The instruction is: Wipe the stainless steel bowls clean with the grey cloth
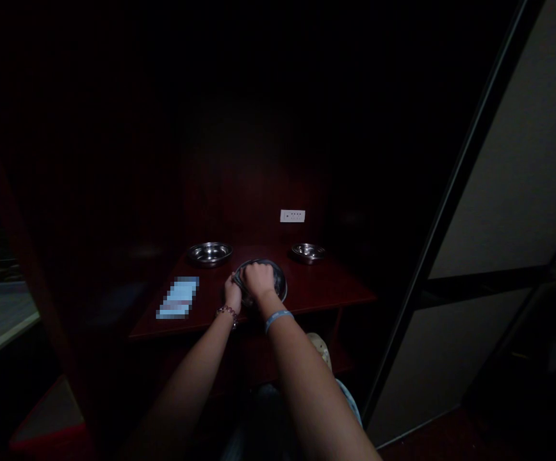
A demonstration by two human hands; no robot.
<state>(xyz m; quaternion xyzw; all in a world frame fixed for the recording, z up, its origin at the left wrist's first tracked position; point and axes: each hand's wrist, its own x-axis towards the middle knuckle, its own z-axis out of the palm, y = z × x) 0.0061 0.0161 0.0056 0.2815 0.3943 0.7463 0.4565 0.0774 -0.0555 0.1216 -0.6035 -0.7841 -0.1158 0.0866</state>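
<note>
A round metal bowl point(280, 280) stands near the front of the dark red desk, partly covered by my hands. At its left side my left hand point(232, 293), with a beaded bracelet on the wrist, is closed on the rim. My right hand point(259, 279), wearing a blue wristband, is a fist over the inside of the bowl. Whatever that fist holds, if anything, is hidden under the fingers.
Two shiny steel bowls sit farther back, a wider bowl point(209, 254) on the left and a smaller bowl point(307, 252) on the right. A blurred light-blue rectangle point(179, 298) lies at left. A white socket panel point(292, 216) is on the back wall. The desk point(326, 293) is dimly lit.
</note>
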